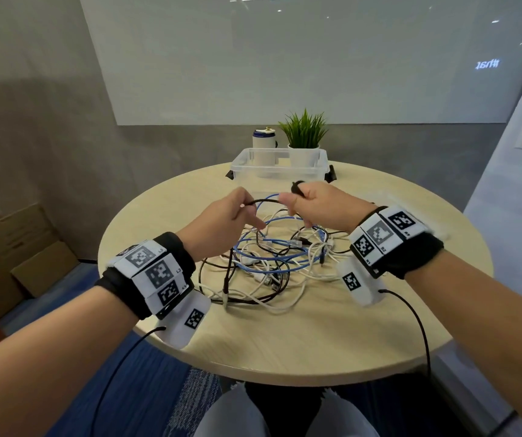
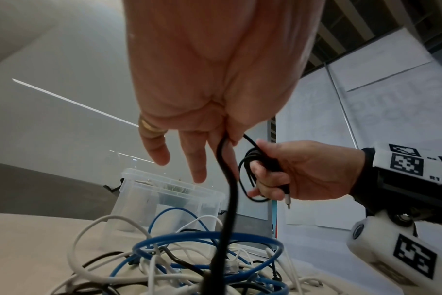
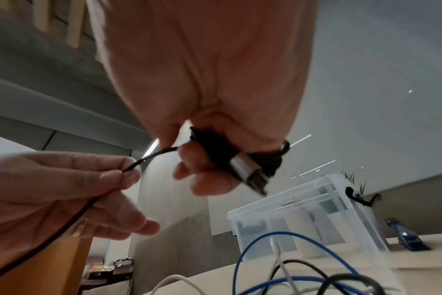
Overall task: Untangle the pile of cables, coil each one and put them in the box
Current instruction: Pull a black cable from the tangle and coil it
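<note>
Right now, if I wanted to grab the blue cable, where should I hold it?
Probably by the blue cable's raised loop at the far side of the pile, near the box. It arches clear of the other cables, so fingers can hook it from above.

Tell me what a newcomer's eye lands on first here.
First, the two hands raised mid-table: the right hand grips a small coil of black cable, and the left hand pinches its free run. Below them sprawls the tangled pile of cables, blue, white and black, before the clear plastic box.
</note>
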A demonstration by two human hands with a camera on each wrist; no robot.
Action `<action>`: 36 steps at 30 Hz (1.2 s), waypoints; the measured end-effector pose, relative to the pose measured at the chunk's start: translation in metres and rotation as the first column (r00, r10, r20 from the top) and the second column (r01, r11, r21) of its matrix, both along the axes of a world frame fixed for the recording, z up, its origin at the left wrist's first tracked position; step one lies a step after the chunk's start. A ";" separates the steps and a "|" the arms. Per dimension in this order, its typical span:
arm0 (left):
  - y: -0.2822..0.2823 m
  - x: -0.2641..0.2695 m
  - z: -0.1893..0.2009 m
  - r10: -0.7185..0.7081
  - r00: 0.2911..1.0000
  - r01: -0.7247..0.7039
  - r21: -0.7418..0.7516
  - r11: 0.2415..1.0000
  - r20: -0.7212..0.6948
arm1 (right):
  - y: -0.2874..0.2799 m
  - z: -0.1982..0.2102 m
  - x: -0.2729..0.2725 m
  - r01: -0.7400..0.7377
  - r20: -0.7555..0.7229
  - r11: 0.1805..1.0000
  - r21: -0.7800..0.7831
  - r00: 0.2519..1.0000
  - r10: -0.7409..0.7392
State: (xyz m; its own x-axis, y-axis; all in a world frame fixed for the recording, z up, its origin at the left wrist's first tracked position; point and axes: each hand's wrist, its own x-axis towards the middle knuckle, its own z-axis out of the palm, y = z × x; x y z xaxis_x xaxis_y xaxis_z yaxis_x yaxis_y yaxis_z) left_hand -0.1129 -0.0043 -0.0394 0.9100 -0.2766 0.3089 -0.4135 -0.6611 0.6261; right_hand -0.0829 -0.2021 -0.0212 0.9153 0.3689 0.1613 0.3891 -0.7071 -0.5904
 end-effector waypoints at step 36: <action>-0.019 -0.004 0.001 0.089 0.985 -0.071 -0.130 0.989 0.144 | 0.012 -0.004 -0.005 -0.131 0.027 0.900 0.416 0.991 0.131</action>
State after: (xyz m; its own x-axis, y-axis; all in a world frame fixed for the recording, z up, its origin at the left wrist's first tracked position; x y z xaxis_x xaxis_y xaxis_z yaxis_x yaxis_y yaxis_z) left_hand -0.1169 -0.0231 -0.0381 0.8686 -0.1557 0.4704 -0.4574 -0.6170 0.6404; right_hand -0.0882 -0.1903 -0.0249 0.8636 0.3853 0.3251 0.4604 -0.3401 -0.8200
